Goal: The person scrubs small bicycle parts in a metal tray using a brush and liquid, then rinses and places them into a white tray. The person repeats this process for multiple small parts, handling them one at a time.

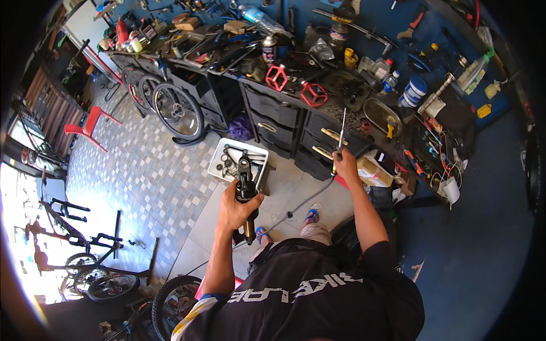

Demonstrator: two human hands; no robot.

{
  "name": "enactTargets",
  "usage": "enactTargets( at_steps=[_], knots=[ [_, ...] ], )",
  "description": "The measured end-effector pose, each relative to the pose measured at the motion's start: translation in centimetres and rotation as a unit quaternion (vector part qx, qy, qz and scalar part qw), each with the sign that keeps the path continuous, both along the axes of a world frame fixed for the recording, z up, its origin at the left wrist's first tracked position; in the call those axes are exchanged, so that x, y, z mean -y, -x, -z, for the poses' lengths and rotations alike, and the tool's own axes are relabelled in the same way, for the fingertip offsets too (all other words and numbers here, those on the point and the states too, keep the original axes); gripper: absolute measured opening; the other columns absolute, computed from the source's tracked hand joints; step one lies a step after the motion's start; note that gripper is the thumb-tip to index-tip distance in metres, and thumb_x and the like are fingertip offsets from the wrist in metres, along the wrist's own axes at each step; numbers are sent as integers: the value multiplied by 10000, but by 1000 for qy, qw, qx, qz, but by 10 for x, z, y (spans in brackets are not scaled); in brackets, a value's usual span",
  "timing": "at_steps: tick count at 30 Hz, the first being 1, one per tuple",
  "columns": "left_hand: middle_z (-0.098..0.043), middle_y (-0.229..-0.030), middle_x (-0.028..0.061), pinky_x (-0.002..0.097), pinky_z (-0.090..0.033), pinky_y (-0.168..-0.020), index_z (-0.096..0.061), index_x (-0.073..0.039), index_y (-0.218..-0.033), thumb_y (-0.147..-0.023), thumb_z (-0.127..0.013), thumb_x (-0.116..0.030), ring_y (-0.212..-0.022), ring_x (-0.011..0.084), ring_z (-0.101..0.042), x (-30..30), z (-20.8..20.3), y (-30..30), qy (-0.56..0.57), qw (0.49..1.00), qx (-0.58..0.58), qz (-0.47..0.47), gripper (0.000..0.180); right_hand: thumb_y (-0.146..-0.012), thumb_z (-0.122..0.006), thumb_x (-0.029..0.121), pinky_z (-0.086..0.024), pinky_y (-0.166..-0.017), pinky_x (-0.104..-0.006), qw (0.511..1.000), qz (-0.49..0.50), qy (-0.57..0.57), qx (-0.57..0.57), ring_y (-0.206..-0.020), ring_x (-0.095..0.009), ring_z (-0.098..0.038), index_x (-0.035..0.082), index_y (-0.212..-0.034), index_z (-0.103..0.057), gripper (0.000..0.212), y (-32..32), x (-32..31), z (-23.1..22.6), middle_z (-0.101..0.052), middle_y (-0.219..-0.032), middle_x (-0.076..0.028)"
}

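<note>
My left hand (232, 207) is wrapped round a bicycle rear shock (245, 190), held upright over the floor. The shock has a black body, an eyelet at its top end and a gold-coloured lower part. Closed round an air blow gun (342, 133), my right hand (346, 165) keeps its long thin metal nozzle pointing up, in front of the bench drawers. A grey hose (310, 199) runs down from below that hand and across the floor. The nozzle is apart from the shock. My fingers hide most of the blow gun's body.
A white tray (219, 149) with metal parts stands just beyond the shock. The cluttered workbench (347, 91) carries two red pedals (276, 78), bottles and tools. Wheels (177, 111) lean at its left. A red chair (91, 129) and bike frames (85, 241) stand further left.
</note>
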State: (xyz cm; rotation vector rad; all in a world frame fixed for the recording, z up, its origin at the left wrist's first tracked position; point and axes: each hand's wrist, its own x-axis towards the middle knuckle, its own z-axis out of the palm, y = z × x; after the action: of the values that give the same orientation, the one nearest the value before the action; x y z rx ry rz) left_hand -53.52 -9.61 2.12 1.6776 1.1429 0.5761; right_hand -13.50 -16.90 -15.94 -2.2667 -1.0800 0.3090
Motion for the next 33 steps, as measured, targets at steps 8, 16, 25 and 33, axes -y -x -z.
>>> enactTargets(
  at_steps=[8, 16, 25, 33],
  knots=[
    [-638, -755, 64, 350, -508, -664, -631, 17, -955, -749, -833, -314, -683, 159, -591, 9, 3, -120, 56, 998, -3, -5, 439, -947, -688, 284, -541, -870, -500, 993, -50, -39, -102, -1039, -451, -680, 17, -1113, -660, 316, -51, -82, 24, -717, -1039, -262],
    [-635, -766, 102, 365, -512, -682, -636, 37, -1020, -736, -818, -344, -699, 191, -598, 20, -26, -178, 13, 998, -48, -44, 508, -983, -626, 307, -556, -834, -504, 995, 1, -37, -97, -1014, -443, -689, -3, -1081, -647, 326, -40, -122, 57, -730, -1045, -233],
    [-690, -821, 166, 407, -532, -725, -634, 50, -1144, -726, -819, -370, -753, 272, -679, -4, -7, -187, -9, 996, -71, -45, 621, -961, -719, 311, -545, -696, -295, 809, -319, 45, -491, -788, -132, -668, 34, -1142, -667, 334, -37, -77, -12, -690, -911, -22],
    [-724, -906, 185, 466, -549, -776, -648, -55, -1149, -694, -821, -358, -882, 395, -714, -58, -27, -204, -74, 973, -174, 130, 574, -871, -764, 200, -511, -763, -290, 836, -439, -57, -325, -809, -105, -609, 20, -1029, -660, 261, -57, -104, -205, -659, -873, -11]
  ],
)
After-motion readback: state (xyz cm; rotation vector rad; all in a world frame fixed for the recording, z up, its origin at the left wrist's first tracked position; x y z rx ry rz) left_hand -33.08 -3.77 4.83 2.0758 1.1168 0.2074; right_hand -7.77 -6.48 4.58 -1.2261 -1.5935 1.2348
